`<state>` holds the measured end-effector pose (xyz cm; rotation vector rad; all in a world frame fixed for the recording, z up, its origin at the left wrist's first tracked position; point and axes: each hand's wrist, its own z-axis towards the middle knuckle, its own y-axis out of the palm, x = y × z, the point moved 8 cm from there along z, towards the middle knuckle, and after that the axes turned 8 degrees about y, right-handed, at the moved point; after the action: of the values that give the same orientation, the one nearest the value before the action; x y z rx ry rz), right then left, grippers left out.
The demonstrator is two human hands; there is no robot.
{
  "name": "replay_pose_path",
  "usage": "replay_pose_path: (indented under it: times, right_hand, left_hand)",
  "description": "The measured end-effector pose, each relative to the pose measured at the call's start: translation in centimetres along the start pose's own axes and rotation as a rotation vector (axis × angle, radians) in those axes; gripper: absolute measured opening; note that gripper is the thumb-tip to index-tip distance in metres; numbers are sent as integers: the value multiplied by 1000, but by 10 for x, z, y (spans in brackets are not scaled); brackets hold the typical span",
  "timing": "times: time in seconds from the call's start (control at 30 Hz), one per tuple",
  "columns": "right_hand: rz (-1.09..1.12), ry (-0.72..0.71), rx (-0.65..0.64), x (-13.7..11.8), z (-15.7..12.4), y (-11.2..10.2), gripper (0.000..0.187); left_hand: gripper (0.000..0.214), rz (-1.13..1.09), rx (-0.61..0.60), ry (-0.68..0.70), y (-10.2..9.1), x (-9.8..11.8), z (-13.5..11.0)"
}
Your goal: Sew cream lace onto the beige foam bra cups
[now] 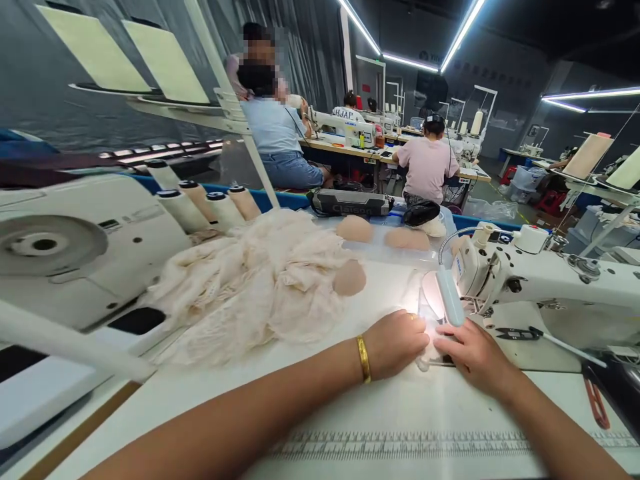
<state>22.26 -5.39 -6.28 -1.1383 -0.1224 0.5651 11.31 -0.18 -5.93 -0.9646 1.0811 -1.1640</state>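
My left hand [395, 343], with a gold bangle at the wrist, lies knuckles up on the white table [350, 413] just left of the needle area of the white sewing machine [540, 280]. Its fingers curl down onto a small pale piece under the lamp glare. My right hand [473, 353] rests close beside it, fingers pressed onto the same pale piece at the machine's foot. The piece is washed out by the light, so I cannot make out what it is. A heap of cream lace fabric [250, 287] lies left of my hands.
Beige foam cups [350, 277] sit on and behind the lace, some in a clear tray [400, 250]. Thread cones [200, 200] stand at the back left beside another machine [75, 247]. Thread snips [515, 333] lie on the machine bed. Other people sew at tables behind.
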Motion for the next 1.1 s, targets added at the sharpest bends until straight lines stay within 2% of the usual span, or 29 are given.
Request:
replay_pose_path:
  times: [0.13,0.4,0.63,0.9,1.1]
  right_hand:
    - [1,27,16,0,-4,-4,32]
    - [102,9,-34,-5,-4,-2,38]
    - [100,30,-98,-8,-4,1,37]
    - [108,14,-57,-8,-4,-2,38]
    - [113,-6,-12,-9,-4,-5,41]
  left_hand:
    - [21,-39,113,-19,-1,0,-4]
    - [14,-75,120,-42,4,-6,-8]
    - [17,-86,149,-4,1,3,-4]
    - [13,-63,147,-6,1,6,-1]
    - [22,-78,171,-18,2,5,1]
